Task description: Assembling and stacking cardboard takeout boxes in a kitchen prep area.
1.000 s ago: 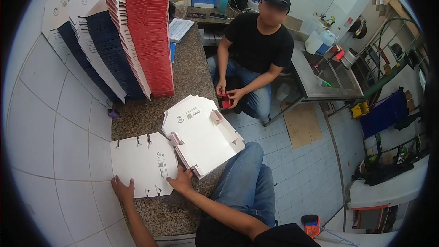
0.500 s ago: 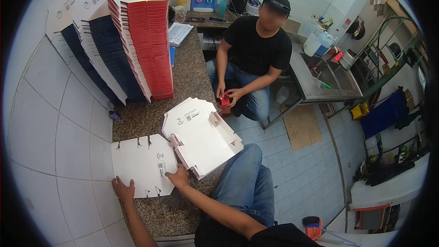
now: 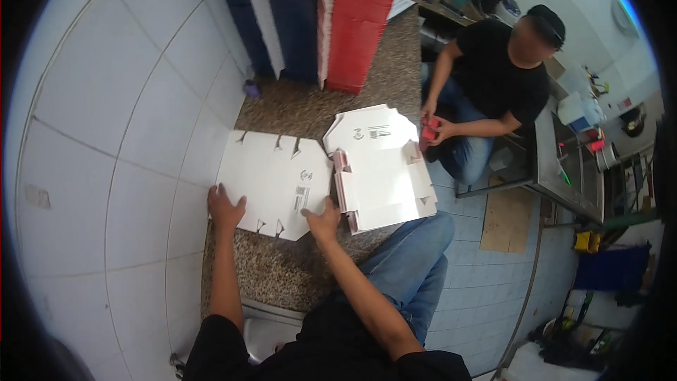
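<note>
A flat white cardboard box blank lies on the speckled granite counter, against the tiled wall. My left hand presses on its near left corner, fingers spread. My right hand rests flat on its near right edge, beside a stack of similar white blanks that overhangs the counter's edge. Neither hand grips anything.
Upright stacks of red, white and dark blue flat boxes stand at the far end of the counter. A seated person in black holds a small red object. A steel table stands at the right.
The view has tilted down and closer. My hands stay on the near edge of the flat blank, which has not visibly shifted.
</note>
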